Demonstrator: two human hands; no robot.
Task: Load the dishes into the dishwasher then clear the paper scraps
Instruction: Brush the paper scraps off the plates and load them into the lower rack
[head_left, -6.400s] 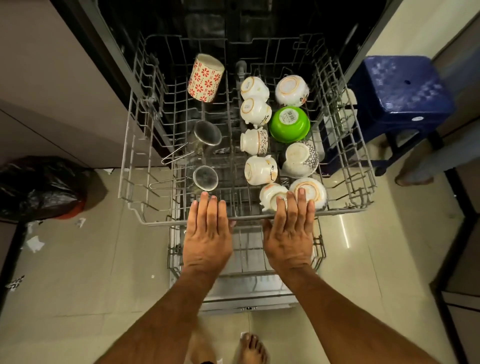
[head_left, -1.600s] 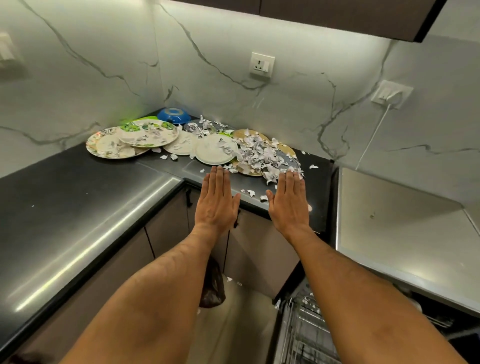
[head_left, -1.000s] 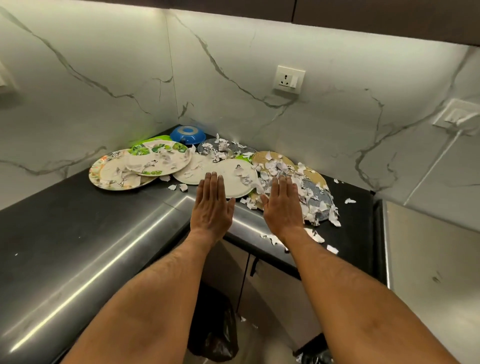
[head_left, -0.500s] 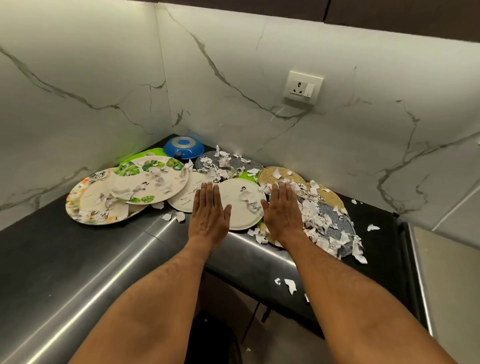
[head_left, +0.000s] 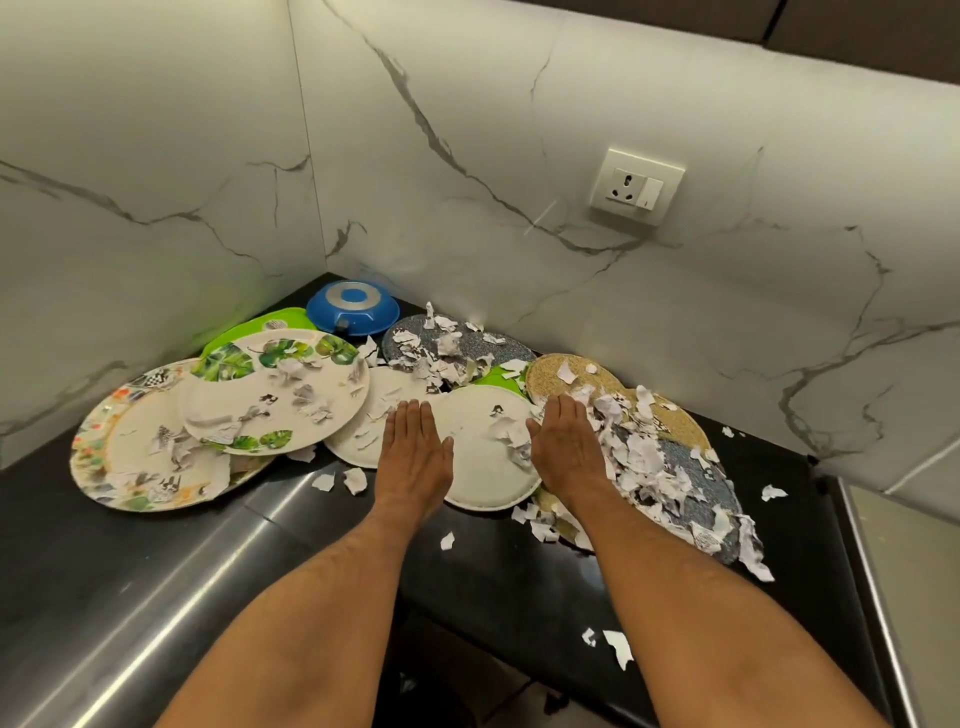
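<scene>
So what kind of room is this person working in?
Most likely a home kitchen: a dark countertop in a corner of marble-look wall, a wall socket above it, and plates strewn with paper scraps beside an upturned blue bowl.

White marble walls (head_left: 519, 156), socket (head_left: 636, 186), black counter (head_left: 130, 587).

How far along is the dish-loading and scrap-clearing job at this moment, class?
Done: nothing visible here. In hand: left hand and right hand flat over the white plate, gripping nothing. Left: the leaf plate, blue bowl and paper scraps still on the counter.
</scene>
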